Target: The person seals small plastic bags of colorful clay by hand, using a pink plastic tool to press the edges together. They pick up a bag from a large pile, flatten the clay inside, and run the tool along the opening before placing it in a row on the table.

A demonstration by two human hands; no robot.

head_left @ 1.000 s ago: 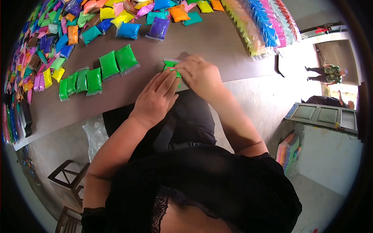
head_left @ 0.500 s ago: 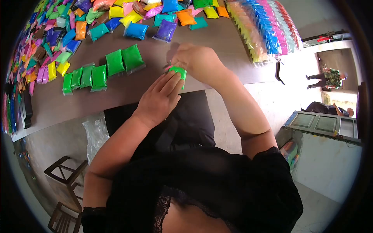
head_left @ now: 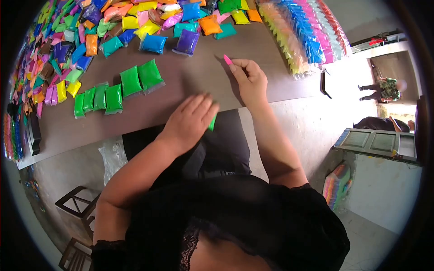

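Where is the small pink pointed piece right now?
In the head view, the pink piece is pinched in the right hand, over the table, just below the rightmost teal packet.

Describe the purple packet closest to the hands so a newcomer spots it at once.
On the brown table, find the big heap of colored packets. At its near edge, toward the right, one packet lies just right of a bright blue packet. It is deep purple, while its nearest neighbors are blue, teal and orange.
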